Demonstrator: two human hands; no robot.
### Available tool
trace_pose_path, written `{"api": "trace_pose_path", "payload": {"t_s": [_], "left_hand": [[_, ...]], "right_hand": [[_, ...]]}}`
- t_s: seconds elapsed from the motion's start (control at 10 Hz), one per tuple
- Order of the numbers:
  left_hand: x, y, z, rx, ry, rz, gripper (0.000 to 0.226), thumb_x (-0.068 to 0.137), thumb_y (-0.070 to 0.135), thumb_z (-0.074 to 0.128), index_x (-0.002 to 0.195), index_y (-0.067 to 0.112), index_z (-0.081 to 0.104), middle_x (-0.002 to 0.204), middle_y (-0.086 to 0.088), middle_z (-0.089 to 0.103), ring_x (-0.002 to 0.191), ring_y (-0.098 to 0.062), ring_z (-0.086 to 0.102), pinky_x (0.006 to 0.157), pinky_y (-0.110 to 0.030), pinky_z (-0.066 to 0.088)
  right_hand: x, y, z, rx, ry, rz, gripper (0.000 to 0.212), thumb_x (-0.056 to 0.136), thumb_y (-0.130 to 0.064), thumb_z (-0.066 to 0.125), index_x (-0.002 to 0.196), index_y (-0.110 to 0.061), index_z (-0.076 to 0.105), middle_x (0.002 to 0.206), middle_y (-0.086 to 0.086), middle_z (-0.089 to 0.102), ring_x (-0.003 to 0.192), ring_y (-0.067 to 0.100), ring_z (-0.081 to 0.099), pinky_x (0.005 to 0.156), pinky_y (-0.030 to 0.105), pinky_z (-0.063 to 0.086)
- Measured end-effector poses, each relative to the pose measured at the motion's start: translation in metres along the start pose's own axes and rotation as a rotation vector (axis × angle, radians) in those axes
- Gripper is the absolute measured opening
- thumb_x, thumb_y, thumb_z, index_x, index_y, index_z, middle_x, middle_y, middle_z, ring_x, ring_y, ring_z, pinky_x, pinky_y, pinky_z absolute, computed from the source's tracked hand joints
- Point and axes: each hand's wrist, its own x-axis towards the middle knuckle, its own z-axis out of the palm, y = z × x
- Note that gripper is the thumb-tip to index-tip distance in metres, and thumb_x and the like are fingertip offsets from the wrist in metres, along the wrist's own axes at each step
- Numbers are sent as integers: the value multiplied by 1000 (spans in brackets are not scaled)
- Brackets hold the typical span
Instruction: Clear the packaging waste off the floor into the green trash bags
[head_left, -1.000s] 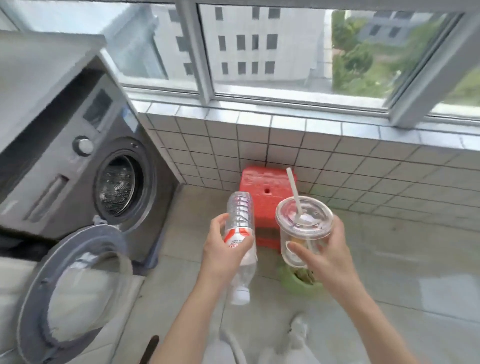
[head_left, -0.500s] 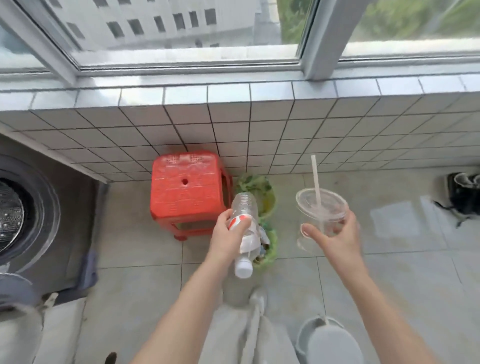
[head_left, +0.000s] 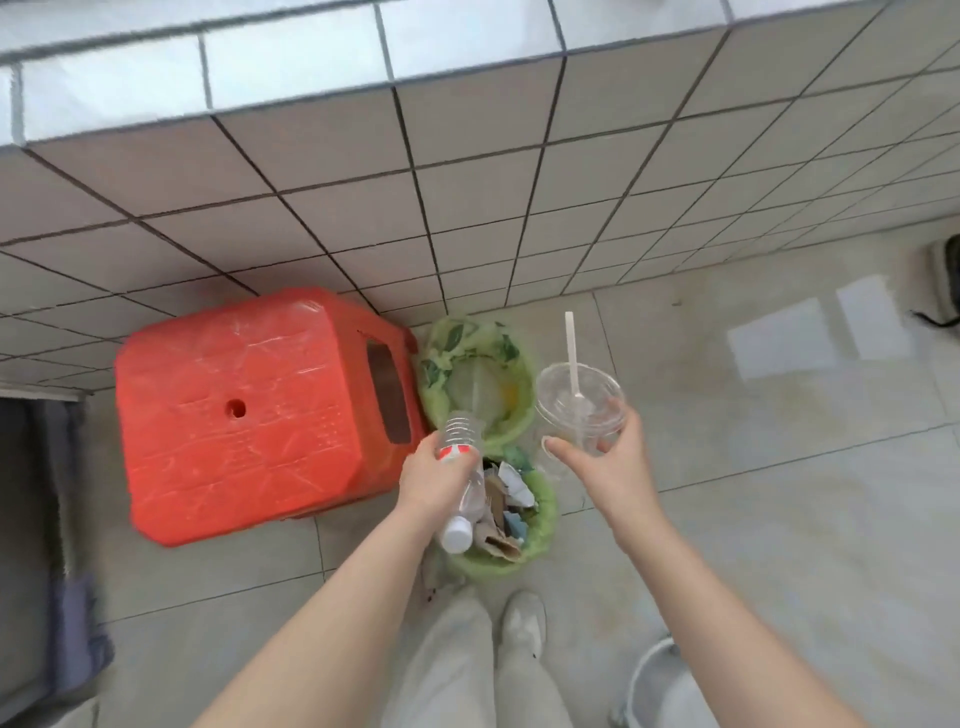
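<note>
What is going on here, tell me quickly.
A person is standing over two green trash bags on the floor beside a red stool. The left hand holds an empty clear water bottle with its white cap pointing down, over the nearer bag, which is already full of paper and cardboard scraps. The right hand holds a clear plastic cup with a lid and straw, just right of the farther bag. Nothing has been dropped yet.

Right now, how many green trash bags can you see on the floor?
2. One green bag sits against the tiled wall beside the red stool. The other green bag, stuffed with cardboard scraps, lies nearer the feet. More could be hidden behind the stool.
</note>
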Motion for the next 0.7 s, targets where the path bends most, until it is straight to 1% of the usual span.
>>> {"api": "trace_pose_path", "payload": {"t_s": [0.1,0.2,0.3,0.4,0.5,0.6,0.7], "left_hand": [[57,-8,11,132,-13,20,69,79,41,63,141,22,40,137,-5,50,121,-26,50,102,-36,41],[110,-12,23,206,-30,18,70,84,41,59,145,19,33,144,-11,39,128,-29,43,103,-34,34],[159,-13,33,222,7,45,70,84,40,59,145,18,34,145,-12,40,131,-29,41,104,-34,34],[196,-12,43,181,57,91,68,84,38,60,145,20,35,145,-8,43,132,-27,41,104,-33,34],[220,-11,48,190,19,125,66,87,35,58,146,19,32,146,-3,43,134,-25,40,104,-32,32],[237,-16,45,330,-4,175,57,91,30,53,144,18,36,144,-5,45,133,-26,41,105,-32,32],[242,-21,41,408,38,169,51,89,28,52,138,17,44,138,-9,50,129,-31,45,102,-36,38]], "right_hand": [[47,29,34,7,12,32,79,61,-32,87,123,-33,37,129,-5,48,114,13,50,99,33,42],[91,53,68,-44,15,34,75,63,-30,86,119,-29,37,124,-3,46,115,16,50,100,36,44],[132,71,97,-92,15,-7,88,63,-28,87,135,-15,37,131,5,46,121,22,48,104,43,42],[165,82,118,-116,13,-109,92,65,-26,85,140,-13,33,134,7,42,126,25,44,107,44,39],[185,88,133,-145,12,-162,91,66,-28,83,141,-14,32,136,6,41,129,23,42,109,41,38],[197,108,140,-262,-49,-101,92,72,-21,80,144,-9,25,140,12,38,129,27,42,109,36,35],[193,123,140,-388,-98,72,87,81,-17,72,148,-5,18,145,19,33,131,31,41,108,33,33]]}}
